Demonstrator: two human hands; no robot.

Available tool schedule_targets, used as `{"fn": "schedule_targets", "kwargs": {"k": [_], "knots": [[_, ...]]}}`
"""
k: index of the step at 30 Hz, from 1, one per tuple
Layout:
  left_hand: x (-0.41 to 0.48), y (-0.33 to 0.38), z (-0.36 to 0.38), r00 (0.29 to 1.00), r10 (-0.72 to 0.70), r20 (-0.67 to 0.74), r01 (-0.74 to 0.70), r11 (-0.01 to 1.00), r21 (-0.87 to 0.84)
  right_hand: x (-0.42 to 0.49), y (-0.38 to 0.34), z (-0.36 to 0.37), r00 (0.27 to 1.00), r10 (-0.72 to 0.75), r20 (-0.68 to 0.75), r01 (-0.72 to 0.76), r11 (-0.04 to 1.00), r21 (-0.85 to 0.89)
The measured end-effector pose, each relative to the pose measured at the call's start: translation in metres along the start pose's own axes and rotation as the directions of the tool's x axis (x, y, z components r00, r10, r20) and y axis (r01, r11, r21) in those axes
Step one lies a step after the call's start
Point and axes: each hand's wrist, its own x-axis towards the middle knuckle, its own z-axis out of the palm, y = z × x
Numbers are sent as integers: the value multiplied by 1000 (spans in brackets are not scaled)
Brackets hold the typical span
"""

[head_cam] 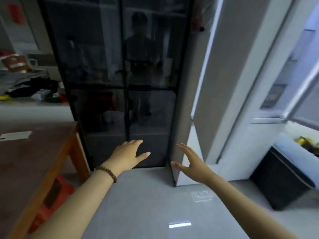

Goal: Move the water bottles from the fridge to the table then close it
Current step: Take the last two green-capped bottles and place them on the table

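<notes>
Your two hands, left hand (128,155) and right hand (189,161), each grip wide and empty, hover before one glass-door cabinet (103,66), one wooden bench (34,161) left, one fridge door (212,75) right.

Grey glossy floor (146,204); dark glass cabinet (103,66) (reflective); red stool (66,188) left.

— What sort of place are you in?
— A home, I'd say. Ahead of my left hand (128,155) stands a dark glass-door cabinet (107,66). Left of it is a wooden table (34,161), with a heap of clothes (32,85) beyond.
— Anything else?
— A fridge (215,75), right of my right hand (188,161).
</notes>
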Motion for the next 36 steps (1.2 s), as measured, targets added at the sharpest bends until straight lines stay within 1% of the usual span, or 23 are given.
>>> {"fn": "schedule_targets", "kwargs": {"k": [3,7,10,14,18,25,28,32,34,36], "knots": [[-18,80,37,994,73,86,-73,997,-5,-77,48,-38,996,94,2,-94,996,-3],[-39,192,80,961,196,196,-196,980,-19,-174,108,-105,952,302,-51,-299,953,57],[-43,262,98,932,282,228,-277,959,-54,-222,139,-156,921,367,-130,-364,930,52],[-31,352,109,893,382,239,-390,921,-15,-268,181,-221,885,407,-225,-418,908,0],[4,433,112,858,466,216,-475,880,-11,-286,231,-279,853,398,-339,-427,904,-13],[116,578,124,811,570,137,-575,818,5,-269,326,-383,786,424,-449,-496,867,-50],[158,648,148,763,624,169,-635,773,15,-263,368,-429,772,431,-467,-525,847,-86],[205,718,169,721,658,219,-677,735,21,-264,427,-488,709,486,-512,-568,823,-7],[236,742,173,718,664,209,-685,728,38,-258,457,-514,676,501,-540,-563,824,60],[268,760,173,726,664,180,-679,733,35,-246,487,-538,659,504,-558,-549,829,101]]}}
